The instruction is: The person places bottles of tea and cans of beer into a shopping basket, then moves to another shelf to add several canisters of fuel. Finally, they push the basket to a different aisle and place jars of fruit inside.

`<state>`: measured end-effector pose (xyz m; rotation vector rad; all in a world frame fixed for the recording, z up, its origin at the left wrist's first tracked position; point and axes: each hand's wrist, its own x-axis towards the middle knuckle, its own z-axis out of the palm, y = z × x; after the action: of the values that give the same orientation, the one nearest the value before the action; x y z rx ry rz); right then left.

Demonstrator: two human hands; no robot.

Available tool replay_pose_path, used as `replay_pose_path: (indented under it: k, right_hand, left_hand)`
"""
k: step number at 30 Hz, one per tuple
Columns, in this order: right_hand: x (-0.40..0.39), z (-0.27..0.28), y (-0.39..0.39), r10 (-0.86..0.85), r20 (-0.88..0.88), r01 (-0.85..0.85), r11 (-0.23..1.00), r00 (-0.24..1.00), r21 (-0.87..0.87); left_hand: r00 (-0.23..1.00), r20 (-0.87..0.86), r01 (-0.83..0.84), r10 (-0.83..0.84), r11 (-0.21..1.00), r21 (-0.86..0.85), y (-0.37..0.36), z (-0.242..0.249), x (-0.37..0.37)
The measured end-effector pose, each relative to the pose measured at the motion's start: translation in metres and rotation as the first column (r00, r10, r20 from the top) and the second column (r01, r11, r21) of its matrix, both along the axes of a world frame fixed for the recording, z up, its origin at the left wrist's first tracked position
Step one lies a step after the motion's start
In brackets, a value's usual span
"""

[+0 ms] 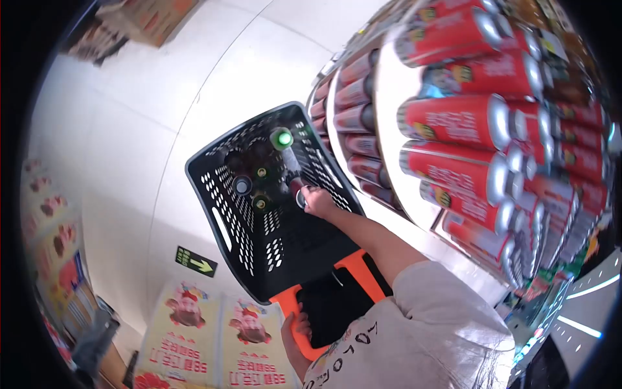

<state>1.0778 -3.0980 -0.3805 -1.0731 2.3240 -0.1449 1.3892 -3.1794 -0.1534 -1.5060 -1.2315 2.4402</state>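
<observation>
A black shopping basket (259,285) with holes in its walls and an orange handle (302,334) stands in front of me. My left hand (299,327) is closed around the left side of that handle. Inside the basket's right part, my right hand (317,200) grips a dark can with a pale round end (301,196). Beyond it stands a bottle with a green cap (284,139). Several more bottles are in the basket, among them one with a grey-white top (242,186) and two with small yellow-green tops (261,173).
On the right, a curved white shelf (395,110) holds many red cans (453,120). Yellow printed posters (188,330) lie at the lower left. A green arrow sign (196,261) is on the floor, and a cardboard box (146,19) stands at the upper left.
</observation>
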Motion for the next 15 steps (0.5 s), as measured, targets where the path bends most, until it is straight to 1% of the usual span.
replay_pose_path:
  k: [1, 2, 3, 6, 7, 10, 11, 14, 15]
  right_hand:
    - [-0.002, 0.015, -0.007, 0.009, 0.02, -0.008, 1.0, 1.0, -0.021]
    - [-0.006, 0.043, -0.012, 0.023, 0.041, -0.022, 0.999, 0.999, -0.037]
    - [-0.009, 0.073, -0.019, -0.012, 0.086, 0.02, 0.995, 0.996, -0.093]
    - [-0.011, 0.144, -0.031, -0.005, 0.073, 0.019, 0.981, 0.997, -0.194]
    - [-0.011, 0.162, -0.032, -0.017, 0.062, 0.032, 0.967, 0.998, -0.251]
    - [-0.021, 0.225, -0.039, -0.046, 0.041, 0.059, 0.905, 0.998, -0.42]
    - [-0.026, 0.253, -0.041, -0.082, 0.01, 0.076, 0.855, 0.997, -0.514]
    - [-0.045, 0.315, -0.054, -0.138, -0.118, 0.051, 0.834, 0.983, -0.549]
    - [-0.054, 0.344, -0.059, -0.2, -0.123, 0.089, 0.797, 0.972, -0.598]
  left_hand:
    - [0.999, -0.041, -0.022, 0.023, 1.0, 0.007, -0.009, -0.004, -0.003]
    - [0.996, -0.08, -0.048, 0.05, 0.999, 0.023, -0.013, -0.005, -0.007]
    - [0.999, -0.038, -0.008, 0.007, 1.0, -0.021, -0.018, -0.005, -0.011]
    - [0.99, -0.048, 0.12, -0.131, 0.977, -0.175, -0.032, -0.007, -0.026]
    - [0.989, -0.011, 0.142, -0.145, 0.979, -0.148, -0.039, -0.008, -0.034]
    - [0.982, -0.109, 0.122, -0.155, 0.957, -0.264, -0.054, -0.015, -0.039]
    - [0.977, -0.12, 0.132, -0.175, 0.945, -0.299, -0.062, -0.016, -0.039]
    - [0.957, -0.114, 0.212, -0.266, 0.913, -0.35, -0.1, -0.016, -0.055]
    - [0.948, -0.108, 0.241, -0.299, 0.898, -0.369, -0.112, -0.017, -0.063]
